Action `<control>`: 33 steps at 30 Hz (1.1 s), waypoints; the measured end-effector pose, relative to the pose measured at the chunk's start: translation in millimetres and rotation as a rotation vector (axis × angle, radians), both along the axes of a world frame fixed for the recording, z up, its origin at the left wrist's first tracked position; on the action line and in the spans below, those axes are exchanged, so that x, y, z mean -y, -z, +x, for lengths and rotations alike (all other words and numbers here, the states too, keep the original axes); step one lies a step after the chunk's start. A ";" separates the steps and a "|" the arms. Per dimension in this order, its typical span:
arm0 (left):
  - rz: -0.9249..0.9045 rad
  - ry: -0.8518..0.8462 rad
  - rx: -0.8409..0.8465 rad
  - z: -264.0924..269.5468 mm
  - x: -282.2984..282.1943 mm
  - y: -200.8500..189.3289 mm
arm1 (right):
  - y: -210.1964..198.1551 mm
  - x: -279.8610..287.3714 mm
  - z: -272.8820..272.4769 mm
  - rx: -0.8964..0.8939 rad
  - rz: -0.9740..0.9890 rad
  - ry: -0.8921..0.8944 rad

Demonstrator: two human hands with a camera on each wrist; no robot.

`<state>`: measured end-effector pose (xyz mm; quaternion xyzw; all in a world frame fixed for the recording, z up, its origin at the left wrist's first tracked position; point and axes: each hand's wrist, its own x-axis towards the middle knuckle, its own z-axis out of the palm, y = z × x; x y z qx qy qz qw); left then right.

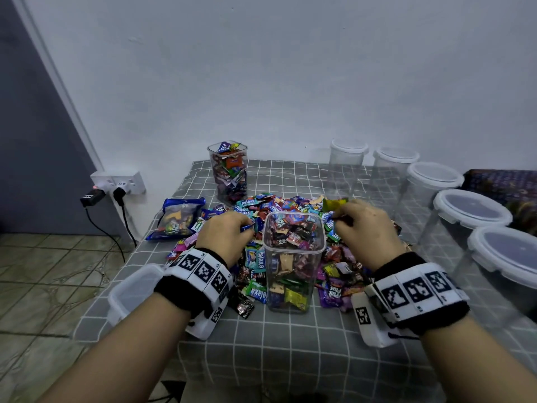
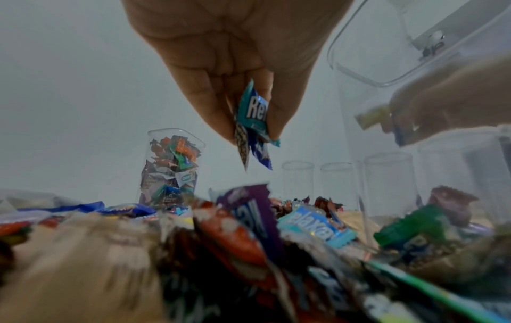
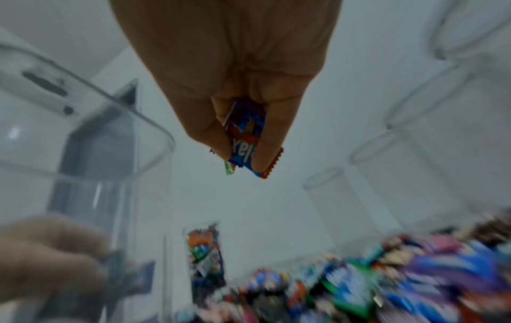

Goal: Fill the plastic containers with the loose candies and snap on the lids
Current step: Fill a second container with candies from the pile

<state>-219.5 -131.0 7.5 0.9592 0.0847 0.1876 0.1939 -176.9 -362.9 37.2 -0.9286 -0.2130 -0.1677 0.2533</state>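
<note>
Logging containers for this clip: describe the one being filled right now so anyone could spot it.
On the grey checked tablecloth, find the candy pile. The square clear container stands at its near edge, between both hands; unlike the far jar, it is closest to the camera.

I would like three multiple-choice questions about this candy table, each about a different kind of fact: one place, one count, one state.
1. Where does the container being filled stand?
A. between the two hands
B. at the wall
C. on the floor

2. How many lidded empty containers line the right side?
A. two
B. five
C. eight

3. What is the left hand doing?
A. resting flat
B. pinching candy wrappers
C. pressing a lid

Answers: 1 A, since it stands in the candy pile, a hand on either side; 2 B, counted in the head view; 3 B, shown in the left wrist view.
</note>
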 end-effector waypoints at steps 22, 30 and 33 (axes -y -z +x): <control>-0.076 0.000 0.062 -3.8 1.2 -3.3 | -53.9 -30.4 -40.9 -0.049 -0.185 -0.339; -0.235 -0.006 0.264 -13.5 -6.7 -15.5 | -27.7 -20.1 -41.6 -0.176 0.194 -0.320; -0.331 0.025 0.363 -18.4 -1.0 -31.9 | -14.7 -12.0 -38.6 -0.481 0.234 -0.357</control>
